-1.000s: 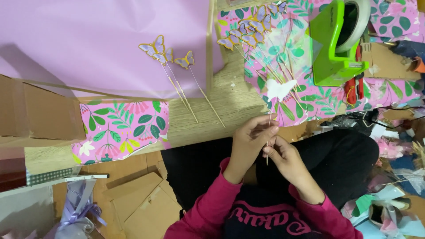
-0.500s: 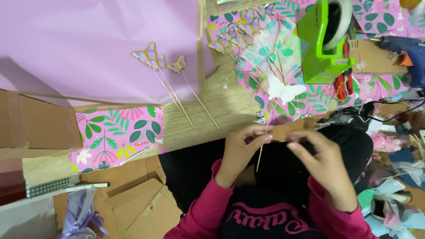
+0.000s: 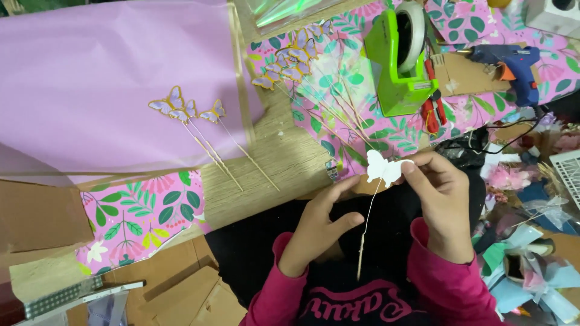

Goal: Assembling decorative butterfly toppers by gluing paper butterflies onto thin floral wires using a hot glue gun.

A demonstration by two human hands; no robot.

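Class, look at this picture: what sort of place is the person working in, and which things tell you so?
Probably a home craft workspace. Clues: a green tape dispenser, a blue glue gun, and purple paper butterflies on sticks. The right hand holds a white paper butterfly.

White paper butterfly on pale stick, frame centre; sleeves deep pink. Lilac sheet upper left; tablecloth pink with green leaf-and-flower print. Tape dispenser lime green, glue gun blue with orange tip, upper right.

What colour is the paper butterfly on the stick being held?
Plain white on the side showing: the butterfly is pinched by the right hand, seen in the head view.
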